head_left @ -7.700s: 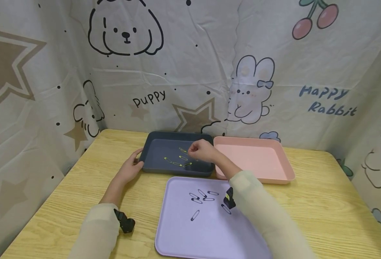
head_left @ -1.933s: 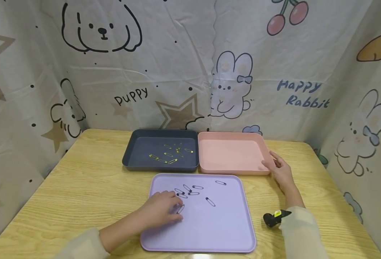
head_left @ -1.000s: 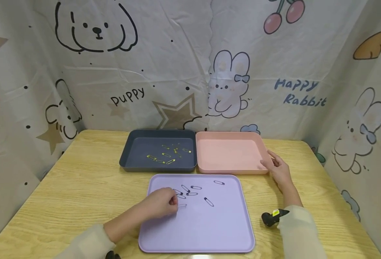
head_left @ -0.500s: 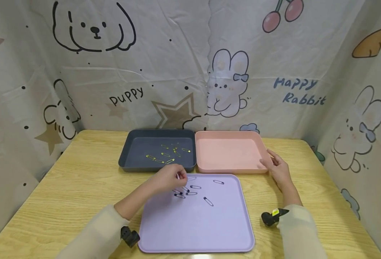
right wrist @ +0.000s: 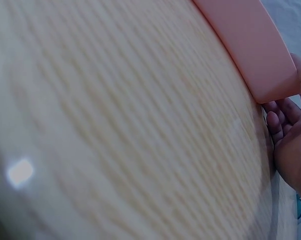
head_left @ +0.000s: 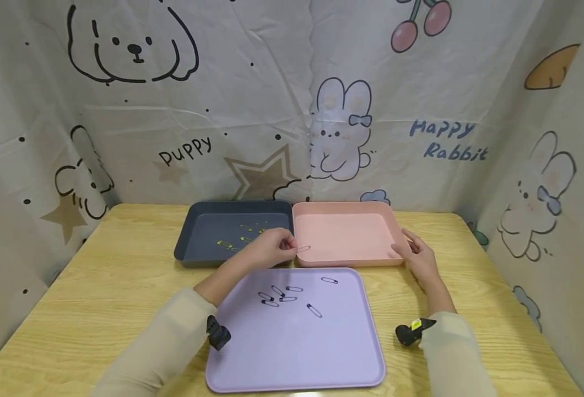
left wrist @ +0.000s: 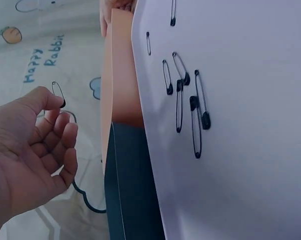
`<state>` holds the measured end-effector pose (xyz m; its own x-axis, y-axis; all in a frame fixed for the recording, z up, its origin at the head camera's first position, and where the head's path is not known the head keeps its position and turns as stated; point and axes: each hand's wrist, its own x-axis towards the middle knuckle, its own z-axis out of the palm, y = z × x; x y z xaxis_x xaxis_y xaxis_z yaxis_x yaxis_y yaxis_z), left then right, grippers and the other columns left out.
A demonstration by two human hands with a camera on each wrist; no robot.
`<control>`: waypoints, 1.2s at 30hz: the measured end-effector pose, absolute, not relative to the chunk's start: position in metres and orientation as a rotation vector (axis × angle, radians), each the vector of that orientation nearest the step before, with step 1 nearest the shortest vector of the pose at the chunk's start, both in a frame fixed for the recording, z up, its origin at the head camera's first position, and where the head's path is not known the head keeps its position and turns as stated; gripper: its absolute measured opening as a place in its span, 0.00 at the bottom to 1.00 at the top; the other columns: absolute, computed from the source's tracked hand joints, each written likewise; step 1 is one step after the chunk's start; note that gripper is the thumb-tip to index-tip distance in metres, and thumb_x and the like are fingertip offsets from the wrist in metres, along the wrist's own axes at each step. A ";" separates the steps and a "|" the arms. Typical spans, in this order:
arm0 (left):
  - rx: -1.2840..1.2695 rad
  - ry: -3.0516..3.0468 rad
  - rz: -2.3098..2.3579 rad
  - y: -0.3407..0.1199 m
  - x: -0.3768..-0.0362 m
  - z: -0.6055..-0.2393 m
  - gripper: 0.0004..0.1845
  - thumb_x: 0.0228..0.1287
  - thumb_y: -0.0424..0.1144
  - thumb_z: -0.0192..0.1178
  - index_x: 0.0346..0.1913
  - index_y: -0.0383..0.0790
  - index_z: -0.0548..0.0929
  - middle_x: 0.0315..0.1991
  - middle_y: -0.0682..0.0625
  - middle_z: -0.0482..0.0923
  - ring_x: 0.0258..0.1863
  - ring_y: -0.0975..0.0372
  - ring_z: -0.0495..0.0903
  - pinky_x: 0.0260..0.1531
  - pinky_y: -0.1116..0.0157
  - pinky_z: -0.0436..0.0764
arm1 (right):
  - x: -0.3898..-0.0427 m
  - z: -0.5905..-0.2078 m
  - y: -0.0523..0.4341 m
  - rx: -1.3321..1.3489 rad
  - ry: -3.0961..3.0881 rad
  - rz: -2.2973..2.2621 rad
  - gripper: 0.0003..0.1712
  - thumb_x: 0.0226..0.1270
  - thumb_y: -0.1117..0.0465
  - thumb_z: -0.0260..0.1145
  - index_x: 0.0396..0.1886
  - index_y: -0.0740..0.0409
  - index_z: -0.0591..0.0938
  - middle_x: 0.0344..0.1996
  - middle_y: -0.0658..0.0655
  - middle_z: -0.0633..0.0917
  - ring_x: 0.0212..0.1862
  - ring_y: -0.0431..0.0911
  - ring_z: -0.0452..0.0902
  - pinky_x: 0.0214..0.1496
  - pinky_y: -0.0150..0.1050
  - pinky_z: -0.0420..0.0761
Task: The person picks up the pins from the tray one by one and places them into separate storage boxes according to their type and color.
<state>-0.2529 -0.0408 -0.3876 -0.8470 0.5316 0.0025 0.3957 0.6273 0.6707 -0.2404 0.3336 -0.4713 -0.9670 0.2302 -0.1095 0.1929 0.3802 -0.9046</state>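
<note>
Both arms wear long, loose sleeves of a pale cream cloth, soft and unpatterned, ending a little short of each wrist. The left sleeve [head_left: 160,344] carries a small black device [head_left: 218,334] strapped at the cuff, rounded and matte. The right sleeve [head_left: 453,353] has a matching black unit [head_left: 409,332], this one with a small yellow mark on top, possibly a sticker, too small to read. Both hands are bare.

Matt plastic trays, lilac [head_left: 292,358], pink [head_left: 344,234], dark grey [head_left: 207,231]; thin metal safety pins [head_left: 277,295]; grained wooden worktop [head_left: 103,286]; creased cloth backdrop [head_left: 252,99].
</note>
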 end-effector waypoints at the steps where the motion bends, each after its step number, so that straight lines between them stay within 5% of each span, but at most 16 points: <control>1: 0.774 2.659 1.025 -0.040 -0.256 -0.388 0.02 0.58 0.35 0.58 0.31 0.40 0.79 0.28 0.51 0.76 0.28 0.65 0.72 0.30 0.70 0.72 | -0.241 -0.471 0.334 -0.398 -2.579 1.684 0.44 0.61 0.41 0.62 0.73 0.46 0.56 0.69 0.63 0.62 0.67 0.53 0.59 0.41 0.16 0.65; 5: 0.796 2.680 1.038 -0.036 -0.268 -0.389 0.03 0.57 0.35 0.57 0.31 0.39 0.79 0.29 0.51 0.76 0.27 0.65 0.71 0.30 0.71 0.71 | -0.241 -0.472 0.334 -0.406 -2.586 1.676 0.44 0.62 0.42 0.61 0.73 0.46 0.56 0.69 0.63 0.62 0.66 0.53 0.59 0.44 0.19 0.66; 11: 0.756 2.680 1.049 -0.028 -0.283 -0.392 0.03 0.58 0.35 0.56 0.32 0.39 0.79 0.28 0.51 0.74 0.27 0.64 0.71 0.27 0.71 0.70 | -0.241 -0.473 0.334 -0.442 -2.612 1.661 0.43 0.63 0.42 0.61 0.74 0.45 0.55 0.70 0.63 0.61 0.68 0.54 0.58 0.60 0.36 0.67; 19: 0.727 2.680 1.066 -0.015 -0.299 -0.396 0.04 0.59 0.35 0.54 0.31 0.40 0.79 0.27 0.52 0.73 0.26 0.63 0.70 0.26 0.71 0.68 | -0.242 -0.473 0.333 -0.426 -2.559 1.681 0.41 0.63 0.46 0.62 0.73 0.47 0.58 0.67 0.62 0.66 0.60 0.44 0.64 0.40 0.18 0.67; 36: 0.827 2.680 1.138 0.010 -0.314 -0.404 0.05 0.54 0.30 0.54 0.26 0.39 0.80 0.22 0.55 0.72 0.21 0.65 0.68 0.25 0.72 0.68 | -0.240 -0.470 0.332 -0.385 -2.536 1.713 0.41 0.63 0.48 0.62 0.73 0.47 0.57 0.67 0.63 0.65 0.65 0.50 0.61 0.43 0.15 0.67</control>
